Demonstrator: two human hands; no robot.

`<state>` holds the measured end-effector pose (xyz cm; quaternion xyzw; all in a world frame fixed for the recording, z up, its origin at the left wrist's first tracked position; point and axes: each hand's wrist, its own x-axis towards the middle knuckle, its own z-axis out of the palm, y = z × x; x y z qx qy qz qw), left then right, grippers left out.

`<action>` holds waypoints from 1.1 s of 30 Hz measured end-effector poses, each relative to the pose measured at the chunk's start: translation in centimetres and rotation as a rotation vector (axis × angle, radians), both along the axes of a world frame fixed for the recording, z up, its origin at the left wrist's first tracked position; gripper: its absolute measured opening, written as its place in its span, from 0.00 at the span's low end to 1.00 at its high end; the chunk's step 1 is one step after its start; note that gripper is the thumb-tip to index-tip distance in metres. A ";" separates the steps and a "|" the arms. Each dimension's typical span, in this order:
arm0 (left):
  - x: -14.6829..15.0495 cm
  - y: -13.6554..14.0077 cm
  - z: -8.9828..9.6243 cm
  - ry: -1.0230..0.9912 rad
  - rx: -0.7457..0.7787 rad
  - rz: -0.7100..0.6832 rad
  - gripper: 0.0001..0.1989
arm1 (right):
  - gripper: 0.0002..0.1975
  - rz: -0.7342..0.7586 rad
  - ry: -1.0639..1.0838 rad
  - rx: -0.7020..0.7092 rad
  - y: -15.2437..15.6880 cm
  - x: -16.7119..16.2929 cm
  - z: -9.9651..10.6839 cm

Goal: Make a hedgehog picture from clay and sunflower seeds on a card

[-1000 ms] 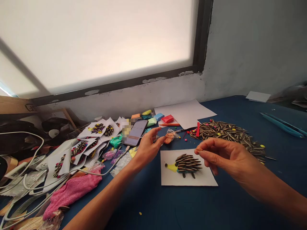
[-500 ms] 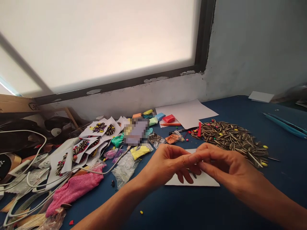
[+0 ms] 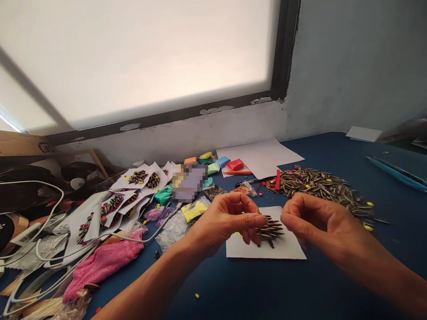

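My left hand (image 3: 235, 218) hovers over the left part of a white card (image 3: 288, 249), its thumb and forefinger pinched together. A small orange bit (image 3: 258, 211), like modelling clay, shows at those fingertips. On the card sits a spiky cluster of striped sunflower seeds (image 3: 271, 229), partly hidden behind my left fingers. A spot of yellow (image 3: 238, 234) peeks out at the cluster's left. Just right of the cluster is my right hand (image 3: 313, 220), fingers curled and thumb pressed to forefinger. Whatever may be in that pinch is hidden.
A heap of sunflower seeds (image 3: 320, 191) lies behind my right hand. Coloured clay packs, including a red one (image 3: 235, 165), stand at the back. Leftward are cards with seed figures (image 3: 113, 204), a pink cloth (image 3: 106, 262) and a white cable (image 3: 160, 229). A blue tool (image 3: 396, 173) lies right.
My hands were together over the card and have parted, the right one moving right. The seed cluster between them has come into view.
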<state>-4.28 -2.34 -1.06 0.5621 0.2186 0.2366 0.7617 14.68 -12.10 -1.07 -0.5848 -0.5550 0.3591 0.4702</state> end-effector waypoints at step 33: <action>-0.2 -0.5 -0.2 0.081 -0.032 0.026 0.26 | 0.25 -0.210 -0.259 -0.036 1.1 1.8 0.2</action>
